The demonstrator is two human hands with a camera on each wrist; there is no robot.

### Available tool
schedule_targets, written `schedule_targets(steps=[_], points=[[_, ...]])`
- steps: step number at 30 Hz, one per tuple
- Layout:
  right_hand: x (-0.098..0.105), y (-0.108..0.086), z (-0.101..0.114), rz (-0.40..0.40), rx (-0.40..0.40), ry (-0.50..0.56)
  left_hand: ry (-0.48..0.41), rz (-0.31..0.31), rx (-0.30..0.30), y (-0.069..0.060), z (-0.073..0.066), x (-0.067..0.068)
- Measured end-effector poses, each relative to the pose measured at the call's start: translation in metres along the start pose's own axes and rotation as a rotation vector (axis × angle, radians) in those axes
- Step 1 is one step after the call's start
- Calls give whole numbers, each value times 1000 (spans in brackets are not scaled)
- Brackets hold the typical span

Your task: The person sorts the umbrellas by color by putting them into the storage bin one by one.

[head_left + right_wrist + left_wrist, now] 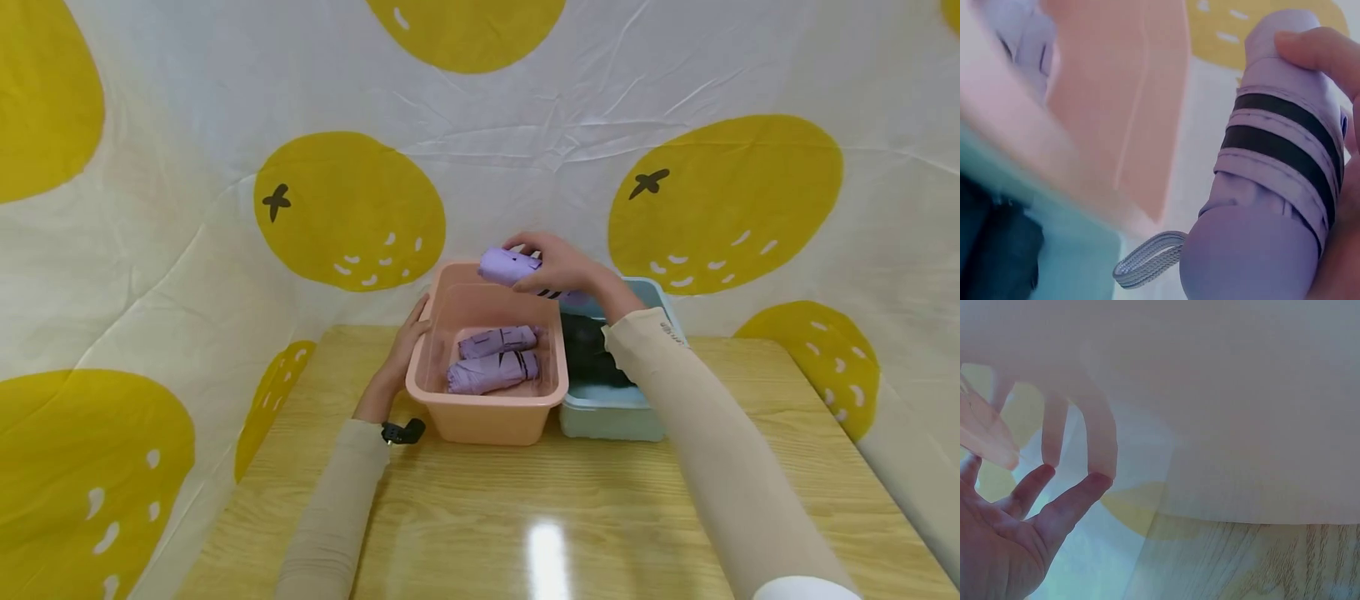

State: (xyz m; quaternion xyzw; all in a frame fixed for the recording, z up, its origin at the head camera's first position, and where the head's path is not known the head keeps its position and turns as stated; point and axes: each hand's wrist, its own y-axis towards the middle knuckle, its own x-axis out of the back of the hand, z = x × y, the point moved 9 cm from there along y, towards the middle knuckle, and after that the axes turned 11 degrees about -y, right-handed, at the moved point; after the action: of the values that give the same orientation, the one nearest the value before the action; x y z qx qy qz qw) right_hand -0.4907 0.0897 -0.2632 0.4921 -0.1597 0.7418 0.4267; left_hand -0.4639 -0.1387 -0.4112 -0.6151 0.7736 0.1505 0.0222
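My right hand (pixel 561 262) grips a folded lavender umbrella (pixel 504 265) above the back right of the pink bin (pixel 487 421). Up close in the right wrist view, this umbrella (pixel 1272 144) shows two black stripes on its strap, a rounded end cap and a grey wrist loop (pixel 1150 259). Two more folded lavender umbrellas, one farther back (pixel 498 340) and one nearer (pixel 493 372), lie side by side on the bin's floor. With extended fingers, my left hand (pixel 402 343) touches the pink bin's outer left wall; its fingertips are mirrored there in the left wrist view.
A light blue bin (pixel 611 423) stands against the pink bin's right side, holding dark black items (pixel 592 354), partly hidden by the right forearm. Both bins sit on a wooden table (pixel 465 517). A white cloth (pixel 510 183) with yellow fruit shapes hangs behind.
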Motion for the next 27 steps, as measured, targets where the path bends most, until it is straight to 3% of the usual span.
schedule_targets(steps=[10,16,20,27], points=[[-43,21,15,112,36,17,-4,5,30,1,3,-15],[-67,25,8,197,16,70,-15,11,33,4,5,-17],[-80,30,2,187,21,73,-7,21,34,5,7,-17],[-129,29,-5,299,36,90,18,-29,75,-12,16,-9]])
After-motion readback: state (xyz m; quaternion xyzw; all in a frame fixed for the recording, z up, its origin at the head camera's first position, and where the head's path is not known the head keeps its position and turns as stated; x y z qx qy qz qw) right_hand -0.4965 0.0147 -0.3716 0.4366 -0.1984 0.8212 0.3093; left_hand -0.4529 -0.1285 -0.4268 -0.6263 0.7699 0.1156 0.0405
